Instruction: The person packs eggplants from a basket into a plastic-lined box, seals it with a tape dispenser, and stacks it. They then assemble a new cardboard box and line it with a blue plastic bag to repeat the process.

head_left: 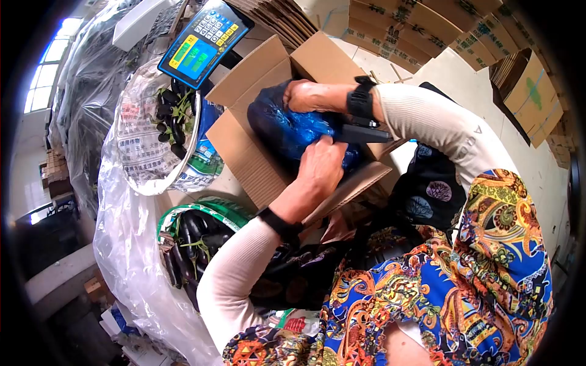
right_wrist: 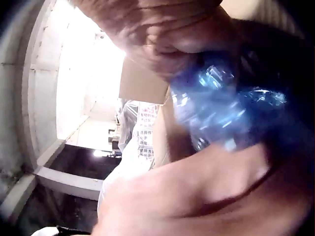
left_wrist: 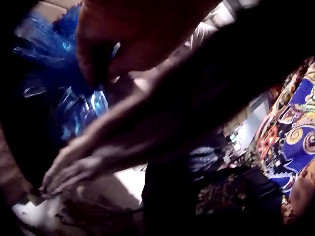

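Inside the open carton point(head_left: 235, 143), a blue plastic bag point(head_left: 305, 127) is gathered between both hands. By the left hand point(head_left: 320, 168), with its fingers curled downward, the near side of the bag is pinched. By the right hand point(head_left: 308, 96), closed more tightly, the far side is clenched. The two hands are held apart, with crumpled, shiny plastic between them. The contents of the bag cannot be determined.

The bag is partly obscured by the hands and by a black bar-shaped device point(head_left: 366, 134) extended from beside the right wrist. The right side of the carton is crossed by the right forearm, its near edge by the left. A black band point(head_left: 279, 224) is worn on the left wrist and a black strap point(head_left: 361, 100) on the right. In the left wrist view, most detail is lost to shadow.

Beyond the far left flap, a scale point(head_left: 206, 43) with a lit display and keypad is positioned. To the left of the carton, dark eggplants point(head_left: 177, 129) are held in a round basket point(head_left: 143, 137) lined with printed sheet. Nearer the body, further eggplants point(head_left: 194, 230) are contained in a green-rimmed container point(head_left: 173, 213). Cardboard point(head_left: 397, 33) is stacked at upper right.
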### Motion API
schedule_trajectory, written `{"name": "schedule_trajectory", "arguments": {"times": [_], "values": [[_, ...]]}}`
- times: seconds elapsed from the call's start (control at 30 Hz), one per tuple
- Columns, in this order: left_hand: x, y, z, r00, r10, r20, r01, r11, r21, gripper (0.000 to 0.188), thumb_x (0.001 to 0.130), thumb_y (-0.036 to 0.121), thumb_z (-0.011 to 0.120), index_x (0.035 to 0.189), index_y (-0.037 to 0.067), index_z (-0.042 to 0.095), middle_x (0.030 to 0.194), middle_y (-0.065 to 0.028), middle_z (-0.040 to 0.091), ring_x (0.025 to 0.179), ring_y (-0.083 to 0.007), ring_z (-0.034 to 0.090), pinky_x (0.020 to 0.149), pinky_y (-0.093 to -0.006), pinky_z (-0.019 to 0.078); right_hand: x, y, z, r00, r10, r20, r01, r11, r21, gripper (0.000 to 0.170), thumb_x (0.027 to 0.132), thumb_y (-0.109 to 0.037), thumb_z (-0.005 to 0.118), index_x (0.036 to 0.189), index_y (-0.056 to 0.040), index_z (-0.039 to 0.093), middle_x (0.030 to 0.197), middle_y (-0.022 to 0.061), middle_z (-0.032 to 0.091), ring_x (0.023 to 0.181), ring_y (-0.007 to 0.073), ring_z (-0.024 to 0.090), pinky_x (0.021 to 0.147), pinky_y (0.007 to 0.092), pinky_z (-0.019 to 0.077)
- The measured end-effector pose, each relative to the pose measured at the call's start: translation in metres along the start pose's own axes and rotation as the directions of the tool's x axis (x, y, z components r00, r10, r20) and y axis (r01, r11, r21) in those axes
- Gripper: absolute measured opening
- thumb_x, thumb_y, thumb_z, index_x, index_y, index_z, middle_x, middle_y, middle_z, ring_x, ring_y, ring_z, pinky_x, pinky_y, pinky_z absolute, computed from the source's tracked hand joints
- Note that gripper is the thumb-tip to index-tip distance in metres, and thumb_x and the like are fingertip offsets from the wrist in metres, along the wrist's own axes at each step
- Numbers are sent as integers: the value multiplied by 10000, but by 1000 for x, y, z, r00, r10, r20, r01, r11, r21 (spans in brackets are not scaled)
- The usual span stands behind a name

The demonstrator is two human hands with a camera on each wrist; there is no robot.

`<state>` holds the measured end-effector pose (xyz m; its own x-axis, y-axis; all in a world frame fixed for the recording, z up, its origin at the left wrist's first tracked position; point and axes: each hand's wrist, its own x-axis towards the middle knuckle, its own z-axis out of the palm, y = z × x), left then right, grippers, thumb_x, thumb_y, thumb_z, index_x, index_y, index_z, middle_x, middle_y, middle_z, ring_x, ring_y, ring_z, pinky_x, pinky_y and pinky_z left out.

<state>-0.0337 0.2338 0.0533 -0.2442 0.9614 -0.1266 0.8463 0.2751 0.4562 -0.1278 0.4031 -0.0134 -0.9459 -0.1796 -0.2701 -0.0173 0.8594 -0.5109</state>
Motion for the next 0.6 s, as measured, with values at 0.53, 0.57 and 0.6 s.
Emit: {"name": "schedule_trajectory", "arguments": {"times": [0.53, 0.57, 0.6], "values": [[36, -20, 49, 979, 126, -159, -129, 991, -14, 150, 816, 77, 573, 919, 39, 675, 894, -170, 688, 827, -367, 667, 746, -463, 531, -57, -59, 31, 782, -607, -142, 547, 777, -311, 183, 805, -134, 554, 940, -34, 629, 1068, 135, 571, 994, 282, 563, 782, 373, 504], [22, -13, 45, 988, 146, -48, -148, 989, -27, 151, 817, 81, 571, 915, 40, 679, 894, -172, 690, 830, -371, 669, 752, -463, 533, -58, -54, 34, 743, -651, -156, 577, 741, -344, 189, 813, -141, 555, 956, -39, 627, 1094, 125, 562, 1016, 278, 551, 796, 371, 504], [9, -5, 39, 980, 169, 107, -164, 985, -54, 153, 818, 85, 569, 912, 42, 682, 893, -174, 692, 833, -374, 671, 757, -463, 535, -62, -51, 37, 707, -685, -176, 593, 710, -380, 196, 820, -147, 556, 972, -44, 625, 1121, 114, 553, 1038, 275, 540, 810, 370, 504]]}}
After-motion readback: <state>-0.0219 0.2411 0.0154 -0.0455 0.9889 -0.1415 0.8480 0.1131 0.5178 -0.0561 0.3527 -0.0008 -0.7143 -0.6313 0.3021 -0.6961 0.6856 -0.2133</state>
